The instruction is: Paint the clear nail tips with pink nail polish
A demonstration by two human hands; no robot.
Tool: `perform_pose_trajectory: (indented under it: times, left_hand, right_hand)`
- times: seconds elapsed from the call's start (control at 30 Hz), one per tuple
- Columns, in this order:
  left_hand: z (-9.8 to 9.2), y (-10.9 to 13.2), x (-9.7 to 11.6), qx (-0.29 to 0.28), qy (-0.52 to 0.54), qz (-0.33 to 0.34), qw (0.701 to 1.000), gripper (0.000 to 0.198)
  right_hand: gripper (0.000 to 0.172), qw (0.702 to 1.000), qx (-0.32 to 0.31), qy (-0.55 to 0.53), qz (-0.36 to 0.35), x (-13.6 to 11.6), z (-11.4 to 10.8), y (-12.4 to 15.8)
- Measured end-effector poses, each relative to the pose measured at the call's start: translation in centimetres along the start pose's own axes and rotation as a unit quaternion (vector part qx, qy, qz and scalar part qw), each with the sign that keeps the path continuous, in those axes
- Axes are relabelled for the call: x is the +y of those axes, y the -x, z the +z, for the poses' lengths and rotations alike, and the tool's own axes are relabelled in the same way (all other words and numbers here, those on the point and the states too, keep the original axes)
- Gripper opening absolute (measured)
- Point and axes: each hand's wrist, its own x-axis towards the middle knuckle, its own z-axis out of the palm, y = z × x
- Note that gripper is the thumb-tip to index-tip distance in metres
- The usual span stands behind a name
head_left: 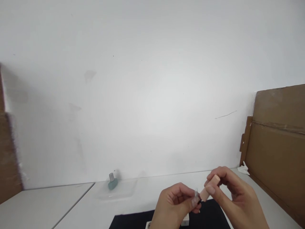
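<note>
Near the lower right, my left hand (pixel 175 205) pinches a small clear piece (pixel 196 192) that looks like a false nail tip, standing up between thumb and fingers. My right hand (pixel 234 194) grips a pale pink cylindrical cap (pixel 210 188) between thumb and fingers, tilted down to the left. A short dark part (pixel 199 201) shows at the cap's lower end, close to my left fingertips; whether it touches the clear piece I cannot tell. Beneath both hands lies a black mat (pixel 133 220). Behind my left hand is a small white block-like object (pixel 185 220), partly hidden.
A teal nail polish bottle (pixel 112 183) with a grey cap stands on a clear plastic tray (pixel 126 192) at the back left. A white wall (pixel 152 95) rises behind the white table (pixel 78 210). Cardboard (pixel 276 149) borders the right, with a crumpled white scrap (pixel 243 168) beside it.
</note>
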Motion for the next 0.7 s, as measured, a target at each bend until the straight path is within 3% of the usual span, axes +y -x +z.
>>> perform_pose_trajectory:
  times: [0.23,0.4,0.6,0.7]
  left_hand:
    - [0.08,0.03,-0.09,0.016,0.004,-0.002,1.0,0.041]
    - [0.0,-0.19,-0.29,0.012,-0.015,0.004,1.0,0.042]
    - [0.25,0.2,0.19,0.03,-0.066,0.019,0.997,0.028]
    - [0.32,0.29,0.18,0.047,-0.121,0.035,0.991,0.019]
  right_hand:
    - [0.028,0.995,0.086,0.043,0.005,0.13,0.63,0.0]
    - [0.029,0.999,0.033,0.023,-0.017,0.1,0.57,0.22]
    - [0.027,0.996,0.069,0.05,-0.01,0.38,0.43,0.1]
    - [0.028,0.999,0.018,0.046,-0.023,0.33,0.17,0.14]
